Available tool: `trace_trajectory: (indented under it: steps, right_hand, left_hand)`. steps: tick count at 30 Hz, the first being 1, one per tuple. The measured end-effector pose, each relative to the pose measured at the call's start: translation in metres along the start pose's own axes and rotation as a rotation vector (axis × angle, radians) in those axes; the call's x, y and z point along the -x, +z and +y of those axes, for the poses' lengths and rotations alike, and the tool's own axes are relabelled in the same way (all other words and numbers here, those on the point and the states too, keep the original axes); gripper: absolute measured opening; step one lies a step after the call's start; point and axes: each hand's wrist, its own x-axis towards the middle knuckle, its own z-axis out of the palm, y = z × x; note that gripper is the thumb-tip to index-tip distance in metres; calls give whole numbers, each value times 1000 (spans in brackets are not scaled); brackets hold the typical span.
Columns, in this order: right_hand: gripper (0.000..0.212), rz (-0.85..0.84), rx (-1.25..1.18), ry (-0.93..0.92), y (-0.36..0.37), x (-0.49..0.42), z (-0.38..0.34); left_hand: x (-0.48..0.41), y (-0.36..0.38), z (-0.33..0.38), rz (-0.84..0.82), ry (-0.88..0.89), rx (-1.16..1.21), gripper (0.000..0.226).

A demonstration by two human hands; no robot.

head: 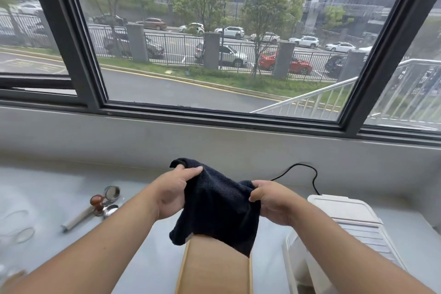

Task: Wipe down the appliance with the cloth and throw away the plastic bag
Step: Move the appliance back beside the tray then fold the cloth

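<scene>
I see a wooden tray [214, 267] nearest me, and the cloth [217, 210] hangs just above its far end. The cloth is dark navy, ribbed and limp. My left hand [173, 192] pinches its upper left corner; my right hand [272, 201] grips its right edge. The white appliance [343, 227] sits right of the cloth. I can read no writing.

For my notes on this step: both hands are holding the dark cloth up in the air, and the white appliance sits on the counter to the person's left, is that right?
Not quite. The head view shows the white appliance on the counter to the person's right, below the right hand. The rest stands: the left hand and right hand both hold the dark cloth up in the air.
</scene>
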Motion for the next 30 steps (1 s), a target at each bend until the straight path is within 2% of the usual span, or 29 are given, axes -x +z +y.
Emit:
trace_trajectory:
  steps: [1,3,5,13,16,18,19,21,23,27,30]
  right_hand:
    - [56,36,19,3,-5,-2,1]
    - [53,116,44,5,-14,-6,3]
    - [51,161,47,-2,-21,-8,5]
    - [31,330,83,-25,-41,-7,9]
    - [51,388,149,-70,-44,-5,10]
    - [65,401,280,-105,-45,-5,9]
    - [57,410,376,-121,-45,-4,9]
    - [28,459,644,-137,-45,-4,8]
    - [15,521,857,-142,-42,-1,6]
    - [8,578,968,-149,-35,3,1]
    - [7,577,901,-146,-30,5,-1]
  left_hand:
    - [0,-4,-2,-21,-8,-59,36]
    - [-1,-9,-7,-57,-32,-135,52]
    - [-4,-12,-10,-20,-40,-215,63]
    - [-22,-31,-21,377,74,-598,44]
    - [-21,-35,-18,506,114,-739,69]
    - [-18,-34,-14,510,139,-860,81]
    - [-18,-33,-13,498,159,-942,72]
    - [-19,-32,-12,492,196,-1135,33]
    - [-17,-30,-12,504,213,-1281,12]
    - [-14,-27,-11,508,265,-1431,15]
    - [-9,-22,-11,519,236,-1409,14]
